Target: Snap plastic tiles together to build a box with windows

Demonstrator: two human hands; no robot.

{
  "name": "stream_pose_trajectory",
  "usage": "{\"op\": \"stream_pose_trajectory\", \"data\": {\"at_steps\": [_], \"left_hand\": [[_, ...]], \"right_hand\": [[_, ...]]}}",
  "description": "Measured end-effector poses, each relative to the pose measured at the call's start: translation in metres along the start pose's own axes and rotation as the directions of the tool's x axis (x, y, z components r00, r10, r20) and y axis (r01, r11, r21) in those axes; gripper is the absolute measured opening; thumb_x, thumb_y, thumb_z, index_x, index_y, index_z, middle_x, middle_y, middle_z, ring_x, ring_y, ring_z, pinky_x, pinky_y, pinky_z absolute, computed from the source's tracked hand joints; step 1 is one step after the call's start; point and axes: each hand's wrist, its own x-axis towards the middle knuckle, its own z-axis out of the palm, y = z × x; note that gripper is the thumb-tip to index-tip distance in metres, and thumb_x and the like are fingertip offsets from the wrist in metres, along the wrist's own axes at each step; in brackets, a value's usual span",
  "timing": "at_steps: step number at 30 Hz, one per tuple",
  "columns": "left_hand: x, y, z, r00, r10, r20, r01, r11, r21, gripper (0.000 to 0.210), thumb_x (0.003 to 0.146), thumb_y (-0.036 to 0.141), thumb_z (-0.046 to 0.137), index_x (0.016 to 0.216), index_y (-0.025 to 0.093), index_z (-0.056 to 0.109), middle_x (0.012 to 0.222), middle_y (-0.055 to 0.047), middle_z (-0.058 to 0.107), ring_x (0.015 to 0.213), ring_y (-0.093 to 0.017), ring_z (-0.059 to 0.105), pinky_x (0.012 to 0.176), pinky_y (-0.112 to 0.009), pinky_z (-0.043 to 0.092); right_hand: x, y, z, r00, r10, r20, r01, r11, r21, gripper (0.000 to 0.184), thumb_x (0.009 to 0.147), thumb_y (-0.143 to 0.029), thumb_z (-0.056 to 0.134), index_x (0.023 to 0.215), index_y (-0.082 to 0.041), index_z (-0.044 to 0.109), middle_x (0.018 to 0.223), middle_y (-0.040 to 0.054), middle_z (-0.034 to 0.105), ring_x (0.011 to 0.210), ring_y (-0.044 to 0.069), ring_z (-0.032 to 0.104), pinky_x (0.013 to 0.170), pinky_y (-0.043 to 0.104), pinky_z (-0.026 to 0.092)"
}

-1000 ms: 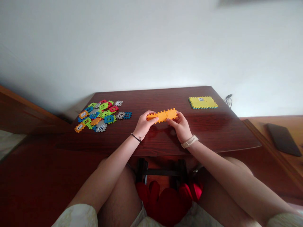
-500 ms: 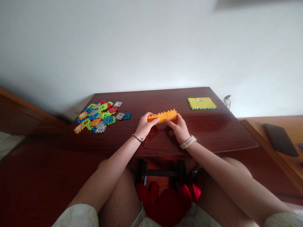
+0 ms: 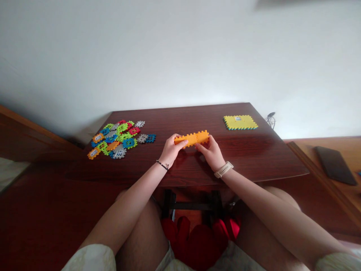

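Little has changed on my feed over the last second: the strip of joined orange tiles (image 3: pixel 191 140) stays between both hands, with at most a slight shift, so I judge its joins to be no further on. The left hand (image 3: pixel 171 147) grips its left end, thumb across the face, while the right hand (image 3: pixel 213 152) pinches the right end, thumb at the lower edge near a seam. I have it in front of the person, over the middle of the desk (image 3: pixel 180 117); whether it touches I can't tell. I see no container in use: the loose pile of toothed tiles (image 3: pixel 122 128) lies straight on the wood at left, and the yellow toothed slab (image 3: pixel 245 123) sits at far right, bearing a small window panel (image 3: pixel 238 118).
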Motion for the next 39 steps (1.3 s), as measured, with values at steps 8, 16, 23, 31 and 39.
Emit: {"op": "stream_pose_trajectory", "data": {"at_steps": [8,16,23,31,39], "left_hand": [[-0.002,0.005,0.001,1.0,0.016,0.004,-0.016,1.0,0.024,0.037,0.072,0.039,0.088,0.088,0.019,0.061,0.084,0.0,0.068,0.076,-0.014,0.064,0.066,-0.023,0.05],[-0.001,0.001,-0.001,1.0,0.019,0.008,-0.019,0.998,0.052,0.038,0.073,0.039,0.087,0.094,0.019,0.063,0.09,-0.001,0.069,0.081,-0.016,0.066,0.069,-0.024,0.052],[0.0,-0.001,-0.005,0.998,0.055,0.029,-0.059,0.989,0.137,0.038,0.074,0.034,0.087,0.101,0.02,0.065,0.098,-0.003,0.072,0.093,-0.021,0.069,0.08,-0.029,0.055],[0.001,-0.001,-0.005,0.998,0.049,0.026,-0.052,0.991,0.126,0.037,0.075,0.034,0.086,0.1,0.02,0.063,0.094,-0.002,0.07,0.084,-0.018,0.069,0.075,-0.028,0.056],[0.008,0.005,-0.02,0.998,-0.03,0.052,0.03,1.0,0.004,0.031,0.076,0.029,0.075,0.103,0.021,0.064,0.114,-0.006,0.069,0.101,-0.021,0.071,0.077,-0.028,0.062]], "right_hand": [[0.0,0.0,-0.003,1.0,0.007,0.011,-0.006,1.0,-0.027,0.045,0.083,-0.054,0.087,0.105,-0.027,0.059,0.108,0.0061,0.079,0.093,0.027,0.076,0.088,0.045,0.066],[0.0,-0.001,-0.003,1.0,0.001,0.002,-0.001,1.0,-0.029,0.045,0.084,-0.055,0.088,0.104,-0.027,0.059,0.105,0.0057,0.078,0.094,0.027,0.076,0.089,0.045,0.065],[0.0,0.0,-0.003,1.0,0.007,-0.007,-0.007,0.999,-0.044,0.043,0.083,-0.053,0.087,0.102,-0.027,0.059,0.104,0.0056,0.078,0.094,0.027,0.076,0.088,0.045,0.064],[-0.001,-0.003,-0.003,1.0,0.0,0.011,0.001,0.999,-0.039,0.045,0.083,-0.057,0.088,0.101,-0.027,0.059,0.101,0.0053,0.078,0.09,0.027,0.075,0.086,0.045,0.064],[0.002,-0.006,-0.01,0.999,-0.01,0.047,0.014,0.997,-0.082,0.045,0.093,-0.058,0.076,0.122,-0.025,0.064,0.107,0.006,0.076,0.091,0.024,0.074,0.084,0.041,0.063]]}}
